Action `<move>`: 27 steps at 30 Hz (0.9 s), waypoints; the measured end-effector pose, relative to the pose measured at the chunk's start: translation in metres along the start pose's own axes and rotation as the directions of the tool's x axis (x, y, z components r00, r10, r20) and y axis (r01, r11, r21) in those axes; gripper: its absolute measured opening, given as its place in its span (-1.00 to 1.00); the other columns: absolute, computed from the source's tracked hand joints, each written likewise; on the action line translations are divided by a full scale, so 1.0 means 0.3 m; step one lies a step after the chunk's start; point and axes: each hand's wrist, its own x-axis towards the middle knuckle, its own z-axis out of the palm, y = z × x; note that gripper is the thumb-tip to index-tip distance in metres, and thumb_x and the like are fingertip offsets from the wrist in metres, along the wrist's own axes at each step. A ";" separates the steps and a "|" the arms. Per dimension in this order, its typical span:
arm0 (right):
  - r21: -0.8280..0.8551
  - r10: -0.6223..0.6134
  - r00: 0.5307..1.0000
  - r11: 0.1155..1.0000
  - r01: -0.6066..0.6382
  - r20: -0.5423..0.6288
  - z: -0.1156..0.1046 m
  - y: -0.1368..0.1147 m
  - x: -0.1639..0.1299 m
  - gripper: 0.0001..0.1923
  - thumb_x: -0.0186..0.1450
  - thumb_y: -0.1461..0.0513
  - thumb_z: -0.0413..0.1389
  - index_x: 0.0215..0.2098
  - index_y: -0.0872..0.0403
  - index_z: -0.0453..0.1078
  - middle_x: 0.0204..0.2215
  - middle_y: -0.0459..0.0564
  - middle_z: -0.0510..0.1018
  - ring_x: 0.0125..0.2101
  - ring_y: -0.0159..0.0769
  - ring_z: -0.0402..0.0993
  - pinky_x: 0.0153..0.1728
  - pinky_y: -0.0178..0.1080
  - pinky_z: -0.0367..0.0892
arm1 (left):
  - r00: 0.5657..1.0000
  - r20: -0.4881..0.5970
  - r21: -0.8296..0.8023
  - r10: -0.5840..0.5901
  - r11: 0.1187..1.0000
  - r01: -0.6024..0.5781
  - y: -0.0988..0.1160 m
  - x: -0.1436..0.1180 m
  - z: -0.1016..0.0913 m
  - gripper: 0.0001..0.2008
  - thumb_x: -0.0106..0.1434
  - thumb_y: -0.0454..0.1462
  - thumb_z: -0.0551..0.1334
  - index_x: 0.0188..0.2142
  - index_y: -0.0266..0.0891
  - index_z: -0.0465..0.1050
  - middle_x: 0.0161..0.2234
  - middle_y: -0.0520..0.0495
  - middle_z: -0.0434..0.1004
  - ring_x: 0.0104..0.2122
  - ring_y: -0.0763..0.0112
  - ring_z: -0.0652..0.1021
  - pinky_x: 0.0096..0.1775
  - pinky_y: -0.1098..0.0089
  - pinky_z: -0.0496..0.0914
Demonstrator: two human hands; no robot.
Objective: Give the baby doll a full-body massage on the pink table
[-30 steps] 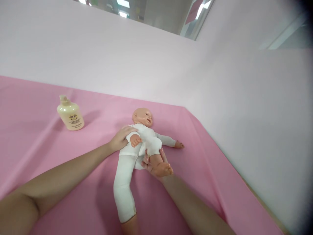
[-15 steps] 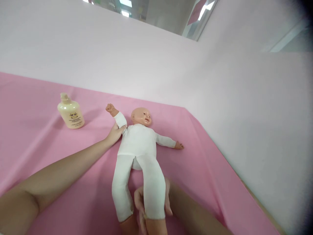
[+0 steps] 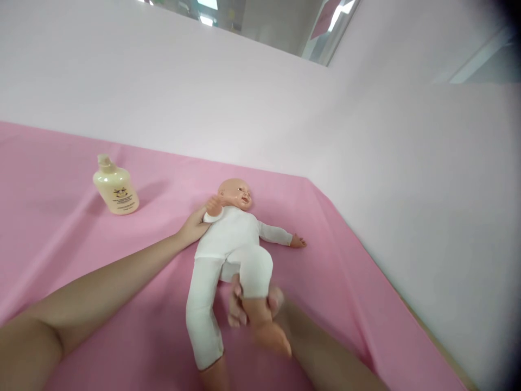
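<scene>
Hands are being kept on the doll (image 3: pixel 230 239), which is lying face up on the pink sheet (image 3: pixel 61 239) towards its far right corner: the left hand (image 3: pixel 194 224) is being curled around the raised near arm, seemingly to steady it, while the right hand (image 3: pixel 248 307) is being wrapped around the bent leg, lifting the knee. A cream bottle (image 3: pixel 115 187) is standing apart at the far left, the right-hand fingers are being blurred, and the doll's straight leg is being cut off at the near edge.
</scene>
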 end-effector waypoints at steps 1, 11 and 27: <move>0.093 -0.052 0.996 0.994 0.058 -0.073 0.000 -0.007 -0.002 -0.31 -0.04 -0.22 0.32 -0.16 0.06 0.37 -0.54 -0.15 0.46 -0.52 -0.38 0.36 -0.33 -0.24 0.36 | 0.996 0.052 0.042 0.070 0.996 -0.072 0.005 0.000 -0.003 -0.72 0.12 -0.22 0.34 -0.14 -0.15 0.59 -0.10 -0.14 0.65 -0.06 0.05 0.58 0.07 0.06 0.39; 0.043 -0.075 0.970 0.995 0.087 -0.231 0.002 -0.045 0.012 -0.46 0.12 -0.04 0.23 -0.10 0.18 0.44 -0.46 -0.06 0.50 -0.41 -0.34 0.41 -0.21 -0.25 0.35 | 1.000 0.022 -0.103 -0.016 0.995 0.018 0.013 0.000 0.002 -0.67 0.07 -0.21 0.42 -0.14 -0.16 0.59 -0.11 -0.14 0.65 -0.04 0.05 0.58 0.09 0.08 0.40; -0.354 0.615 0.682 0.787 -0.505 0.396 -0.013 0.013 0.055 -0.39 -0.07 0.10 0.52 -0.17 0.11 0.38 -0.31 0.02 0.64 -0.19 -0.19 0.63 -0.12 -0.22 0.49 | 0.967 -0.051 -0.198 -0.250 0.951 0.236 -0.092 0.022 -0.010 -0.49 0.07 -0.05 0.42 -0.05 -0.27 0.51 0.00 -0.24 0.62 0.05 -0.07 0.56 0.15 -0.07 0.34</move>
